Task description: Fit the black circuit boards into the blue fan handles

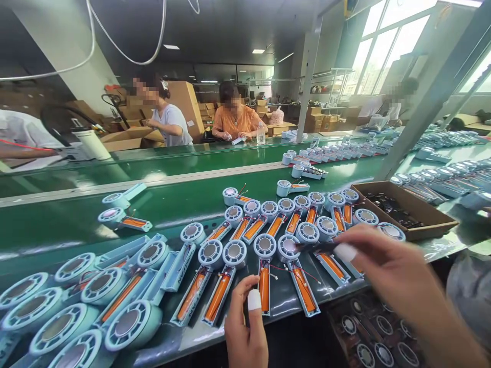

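My left hand (pixel 247 327), a white cover on its thumb, is at the near edge of the bench. Its index fingertip is beside the handle of a light-blue fan unit (pixel 264 248), whose open handle shows an orange wrapped cell; whether they touch I cannot tell. Thumb and index finger are slightly apart with nothing visible between them. My right hand (pixel 395 273), smeared by motion, pinches a small dark piece (pixel 320 247) over the fan units. The piece's tip is close to the round head of another fan unit (pixel 288 248). Thin red and black wires trail from these units.
A cardboard box (pixel 429 217) of small black parts stands right. More fan units (pixel 76 327) crowd the left, with further rows at far right. Below the bench, a bin (pixel 341 337) holds round parts. Across the green belt (pixel 184 179), co-workers (pixel 236 115) sit. A metal post (pixel 307 76) rises behind.
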A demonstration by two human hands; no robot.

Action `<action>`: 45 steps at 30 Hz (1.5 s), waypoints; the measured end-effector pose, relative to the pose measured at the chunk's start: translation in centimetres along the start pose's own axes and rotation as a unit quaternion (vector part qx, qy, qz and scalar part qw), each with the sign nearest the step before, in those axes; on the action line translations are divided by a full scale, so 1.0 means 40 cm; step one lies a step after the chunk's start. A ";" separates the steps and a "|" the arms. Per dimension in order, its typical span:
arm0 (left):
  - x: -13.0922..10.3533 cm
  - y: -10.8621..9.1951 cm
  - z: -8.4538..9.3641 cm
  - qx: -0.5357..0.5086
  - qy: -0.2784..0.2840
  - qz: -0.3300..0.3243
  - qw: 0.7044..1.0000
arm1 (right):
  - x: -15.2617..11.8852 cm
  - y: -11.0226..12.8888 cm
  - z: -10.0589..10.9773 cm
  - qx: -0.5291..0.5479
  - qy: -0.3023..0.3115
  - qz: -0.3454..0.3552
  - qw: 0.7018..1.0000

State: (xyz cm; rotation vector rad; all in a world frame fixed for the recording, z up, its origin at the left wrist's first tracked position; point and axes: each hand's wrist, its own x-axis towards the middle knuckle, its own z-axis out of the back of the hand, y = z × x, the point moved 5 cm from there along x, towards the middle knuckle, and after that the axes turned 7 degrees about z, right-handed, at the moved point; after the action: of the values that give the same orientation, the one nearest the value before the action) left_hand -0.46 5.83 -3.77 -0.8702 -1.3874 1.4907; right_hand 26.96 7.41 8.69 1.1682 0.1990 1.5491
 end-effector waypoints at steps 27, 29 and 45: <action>0.034 0.018 0.011 -0.098 0.069 0.160 0.980 | -0.110 0.102 -0.307 -0.171 0.177 0.291 0.924; 0.031 0.006 0.013 -0.091 0.068 0.163 0.980 | -0.081 0.112 -0.341 -0.178 0.242 0.294 0.907; 0.014 -0.020 0.022 -0.019 0.089 0.143 0.985 | -0.156 0.078 -0.381 0.144 0.122 0.107 0.976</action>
State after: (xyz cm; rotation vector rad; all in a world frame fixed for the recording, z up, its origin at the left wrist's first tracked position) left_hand -1.35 6.00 -2.82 -1.2385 -1.1993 1.5582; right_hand 12.78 7.95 -0.22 1.2512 0.4888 1.9027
